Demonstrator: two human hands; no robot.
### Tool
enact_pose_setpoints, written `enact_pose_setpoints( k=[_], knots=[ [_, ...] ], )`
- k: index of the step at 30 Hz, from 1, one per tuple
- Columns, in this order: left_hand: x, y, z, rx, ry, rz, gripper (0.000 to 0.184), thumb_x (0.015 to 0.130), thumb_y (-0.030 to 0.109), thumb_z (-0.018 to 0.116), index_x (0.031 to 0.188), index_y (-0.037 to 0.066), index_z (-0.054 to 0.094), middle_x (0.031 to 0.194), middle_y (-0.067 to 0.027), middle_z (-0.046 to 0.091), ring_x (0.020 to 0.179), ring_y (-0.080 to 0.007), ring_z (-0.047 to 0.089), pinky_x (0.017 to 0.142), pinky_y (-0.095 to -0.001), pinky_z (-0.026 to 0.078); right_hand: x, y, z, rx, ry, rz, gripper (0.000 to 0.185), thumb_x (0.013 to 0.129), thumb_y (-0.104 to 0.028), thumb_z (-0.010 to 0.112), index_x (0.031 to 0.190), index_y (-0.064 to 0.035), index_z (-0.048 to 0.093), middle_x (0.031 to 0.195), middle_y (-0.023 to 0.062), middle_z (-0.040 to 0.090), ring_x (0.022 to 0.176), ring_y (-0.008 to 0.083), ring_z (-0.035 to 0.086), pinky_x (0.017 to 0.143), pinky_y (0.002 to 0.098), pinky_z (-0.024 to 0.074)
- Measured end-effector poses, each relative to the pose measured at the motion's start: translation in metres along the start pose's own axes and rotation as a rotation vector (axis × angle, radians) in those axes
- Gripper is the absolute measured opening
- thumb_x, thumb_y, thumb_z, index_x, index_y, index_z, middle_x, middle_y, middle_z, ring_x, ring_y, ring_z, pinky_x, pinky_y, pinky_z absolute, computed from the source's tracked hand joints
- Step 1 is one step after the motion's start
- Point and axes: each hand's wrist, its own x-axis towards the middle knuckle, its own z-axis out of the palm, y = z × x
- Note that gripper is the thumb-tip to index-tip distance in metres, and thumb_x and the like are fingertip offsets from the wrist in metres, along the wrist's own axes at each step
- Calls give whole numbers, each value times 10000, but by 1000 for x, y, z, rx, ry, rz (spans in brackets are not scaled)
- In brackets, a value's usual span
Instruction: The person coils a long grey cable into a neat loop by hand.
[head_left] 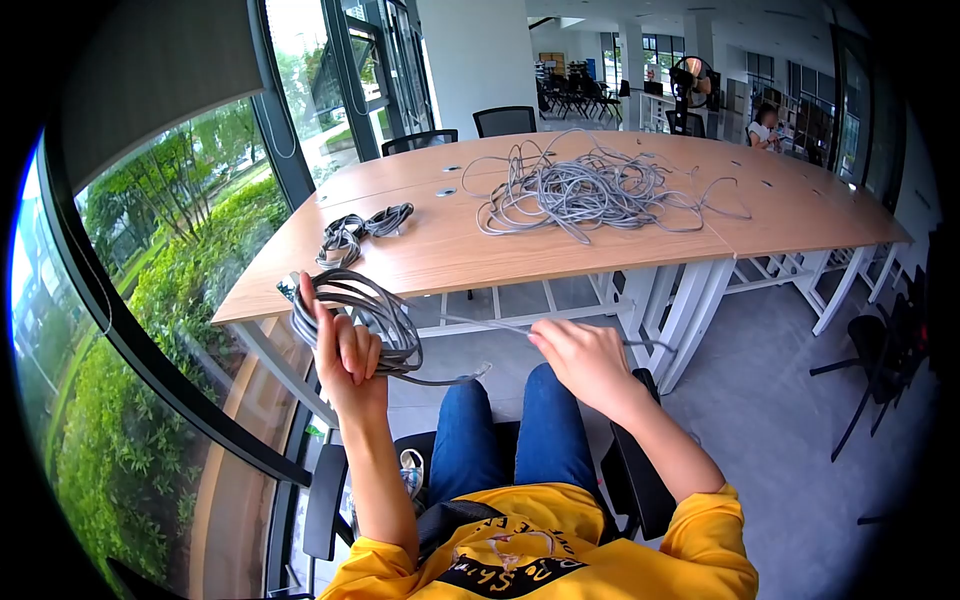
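Note:
My left hand [347, 350] is closed around a coil of grey cable [400, 335], held up in front of the table's near left edge. From the coil a single strand runs right to my right hand [580, 355], whose fingers are pinched on it. The strand's tail sticks out to the right beyond that hand. A loose cable end with a clear plug [484, 371] hangs below the coil. On the table [420, 240] lie a large tangled heap of grey cable [590, 190] and, at the left, small tied bundles of cable [345, 238].
Black chairs [505, 121] stand behind the table, and another black chair [872, 350] is at the right. Windows [180, 200] line the left side. A fan [692, 80] and a seated person [763, 128] are in the background.

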Motion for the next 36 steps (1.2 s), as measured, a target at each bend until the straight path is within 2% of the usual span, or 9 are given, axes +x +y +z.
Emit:
enact_pose_setpoints(
  k=[8,12,16,20,23,26,30,33,36],
  knots=[
    [-4,-16,5,246,-59,-287,372,890,163,341,1255,115,297,415,45,252,316,-38,203,312,-183,154,14,-41,-27,-329,-102,-440,90,561,-111,574,638,-73,549,662,1,464,690,146,468,559,251,380],
    [-6,-30,5,440,-116,-487,201,876,183,392,915,-2,460,526,-63,515,401,-108,461,383,-190,353,19,-52,-29,-183,-211,-501,73,580,-108,565,629,-64,536,668,10,460,686,150,472,560,257,394],
    [-13,-43,18,377,-34,-690,150,859,155,441,881,8,462,725,-131,594,560,-145,569,504,-224,458,25,-56,-31,-43,-110,-549,134,596,-68,557,711,-25,505,748,61,504,805,182,526,584,283,459],
    [-21,-55,14,515,-146,-723,150,844,179,485,791,38,486,589,24,484,520,-51,467,451,-165,362,25,-53,-25,-57,-106,-471,209,666,-184,597,748,-37,472,725,48,485,663,191,530,533,298,437],
    [-25,-44,28,563,-232,-871,163,852,181,454,795,32,485,524,-15,475,335,-61,380,307,-177,267,30,-52,-36,-29,-98,-333,318,687,-299,617,796,-48,455,701,58,520,611,214,559,513,304,436],
    [-20,-35,24,598,-288,-903,183,855,187,440,780,26,483,433,-25,432,249,-76,300,256,-189,214,40,-44,-56,134,-380,-89,357,697,-394,617,748,-68,480,584,75,551,554,210,577,486,290,410],
    [-12,-29,-5,-63,-344,-1036,232,901,228,312,818,38,416,340,-15,354,221,-51,231,249,-180,167,42,-11,-52,804,-408,75,149,799,-155,556,772,-9,536,568,-26,463,522,29,367,465,186,316],
    [-15,-34,-8,-383,-525,-1100,309,915,272,231,823,28,396,329,-20,349,216,-58,236,242,-180,153,44,-23,-45,762,-254,57,147,789,-151,569,782,-8,539,572,-23,468,515,32,373,463,182,311],
    [-26,-37,-5,-508,-487,-1069,407,908,350,171,805,9,369,320,-18,346,205,-68,236,228,-181,150,44,-36,-46,536,-97,35,175,764,-164,600,758,-12,511,562,18,491,491,59,442,445,205,352]
  ],
)
